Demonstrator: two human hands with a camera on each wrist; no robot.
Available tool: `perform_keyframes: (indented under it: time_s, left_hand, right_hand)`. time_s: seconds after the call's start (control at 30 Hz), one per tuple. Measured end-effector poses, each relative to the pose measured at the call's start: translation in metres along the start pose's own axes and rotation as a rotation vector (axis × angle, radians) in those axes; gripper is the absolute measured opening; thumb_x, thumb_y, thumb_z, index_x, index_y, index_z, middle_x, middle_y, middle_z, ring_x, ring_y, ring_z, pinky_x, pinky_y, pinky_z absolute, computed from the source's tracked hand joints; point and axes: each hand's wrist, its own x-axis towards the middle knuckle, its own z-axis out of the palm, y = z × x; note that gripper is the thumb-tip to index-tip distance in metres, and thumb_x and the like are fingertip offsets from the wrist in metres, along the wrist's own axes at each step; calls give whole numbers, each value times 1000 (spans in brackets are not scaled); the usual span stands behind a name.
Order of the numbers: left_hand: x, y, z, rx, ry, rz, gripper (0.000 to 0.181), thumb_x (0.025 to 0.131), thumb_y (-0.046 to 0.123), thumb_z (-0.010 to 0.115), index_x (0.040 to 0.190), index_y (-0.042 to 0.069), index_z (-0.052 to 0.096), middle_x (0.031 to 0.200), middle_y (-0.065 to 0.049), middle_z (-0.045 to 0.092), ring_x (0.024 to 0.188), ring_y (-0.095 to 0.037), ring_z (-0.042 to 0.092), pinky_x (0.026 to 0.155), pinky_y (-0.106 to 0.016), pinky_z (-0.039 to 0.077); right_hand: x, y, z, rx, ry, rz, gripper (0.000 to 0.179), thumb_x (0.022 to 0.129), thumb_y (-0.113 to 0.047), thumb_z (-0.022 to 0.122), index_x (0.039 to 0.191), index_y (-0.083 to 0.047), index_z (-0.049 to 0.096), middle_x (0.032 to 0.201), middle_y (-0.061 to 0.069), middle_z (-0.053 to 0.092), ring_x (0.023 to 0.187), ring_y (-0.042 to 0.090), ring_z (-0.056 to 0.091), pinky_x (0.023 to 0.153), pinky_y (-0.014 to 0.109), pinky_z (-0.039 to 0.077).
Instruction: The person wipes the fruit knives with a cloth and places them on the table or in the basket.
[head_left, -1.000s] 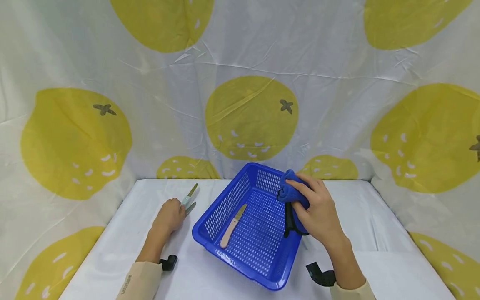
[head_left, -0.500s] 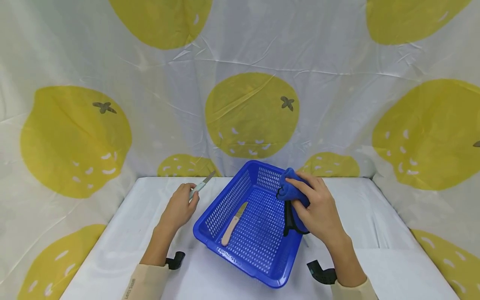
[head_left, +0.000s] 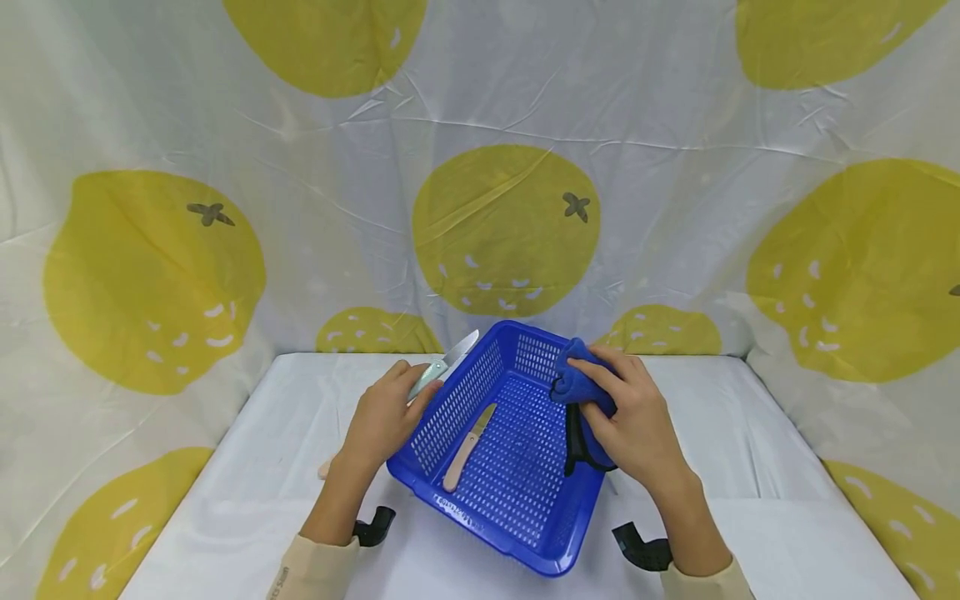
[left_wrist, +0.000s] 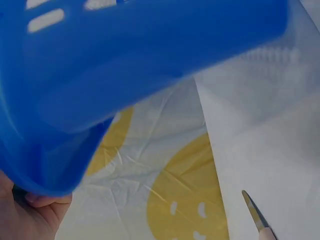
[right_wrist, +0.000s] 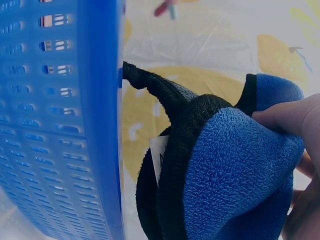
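Observation:
Over the left rim of a blue plastic basket (head_left: 517, 467), my left hand (head_left: 386, 412) grips a knife with a pale green handle (head_left: 427, 377), its blade pointing up and to the right. A second knife (head_left: 468, 450) with a pinkish handle lies inside the basket. On the right side, my right hand (head_left: 633, 408) pinches a folded blue cloth (head_left: 577, 379) with black edging, close against the basket's right rim. In the right wrist view the cloth (right_wrist: 235, 165) hangs in loops with a white label. Whether that hand also touches the basket is hidden.
A third knife lies on the white tabletop (head_left: 750, 442); its handle end (head_left: 324, 469) peeks out beside the left forearm, and its blade (left_wrist: 255, 210) shows in the left wrist view. A lemon-print curtain (head_left: 502, 233) stands behind the table.
My left hand has lifted the green-handled knife from the table and carried it right to the basket's left rim. The right hand with the cloth has barely moved.

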Motion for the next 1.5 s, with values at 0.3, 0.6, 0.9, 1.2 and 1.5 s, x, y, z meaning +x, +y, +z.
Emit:
perform_keyframes:
  time_s: [0.3,0.6,0.9,1.2,1.5]
  left_hand:
    - [-4,38,-10,-29,-4,163,35,101,34,67,131,15,67,114,-2,75,92,-16,73,80,-34,63]
    - [-6,59,-10,-185,53,265,38,99,31,70,134,14,69,115,-4,78,92,-14,76,75,-29,63]
    - [-7,64,-13,-181,105,299,41,94,34,77,132,19,71,113,-2,79,84,-11,75,68,-22,60]
    - [-8,67,-13,-202,165,405,35,88,26,84,118,11,74,108,-3,79,89,-14,77,74,-25,62]
    - [-7,67,-12,-294,189,500,35,84,12,85,116,5,74,110,-6,79,91,-17,78,78,-25,62]
  right_hand:
    - [-2,-10,6,7,-12,-24,50,81,-1,82,127,-18,74,140,7,64,127,31,58,103,53,54]
    - [-2,-24,16,65,-17,-106,53,79,1,81,127,-20,74,139,5,66,124,28,58,102,53,54]
    - [-1,-36,16,105,-4,-155,51,80,-1,81,127,-20,74,139,6,66,125,29,58,106,51,51]
    - [-3,-45,19,106,-8,-226,49,81,-4,80,127,-20,74,140,5,66,122,28,59,105,50,51]
    - [-2,-50,22,101,-18,-268,45,83,-5,79,126,-19,75,139,4,66,120,28,59,103,46,50]
